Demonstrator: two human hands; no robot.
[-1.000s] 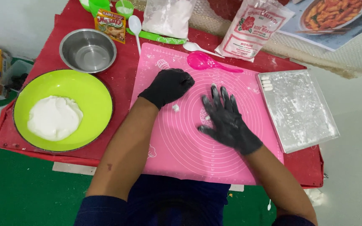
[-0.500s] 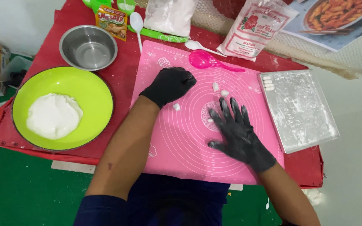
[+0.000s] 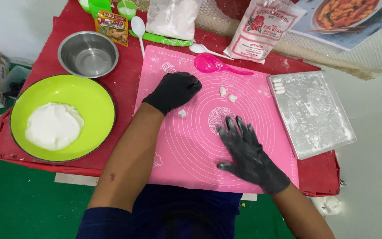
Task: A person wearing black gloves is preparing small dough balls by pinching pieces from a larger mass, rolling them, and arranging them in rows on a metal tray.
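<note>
Rolling dough on pink silicone mat (image 3: pixel 191 155): right hand (image 3: pixel 247 152) flat, open; left hand (image 3: pixel 173 90) fisted near small white dough bit (image 3: pixel 182 113); grip unclear.

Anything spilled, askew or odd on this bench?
Nothing serious. White powder is smeared over the metal tray and dusts the red cloth near the flour bag. A white lump lies off the table on the floor at lower right. The pink mat lies slightly askew.
</note>
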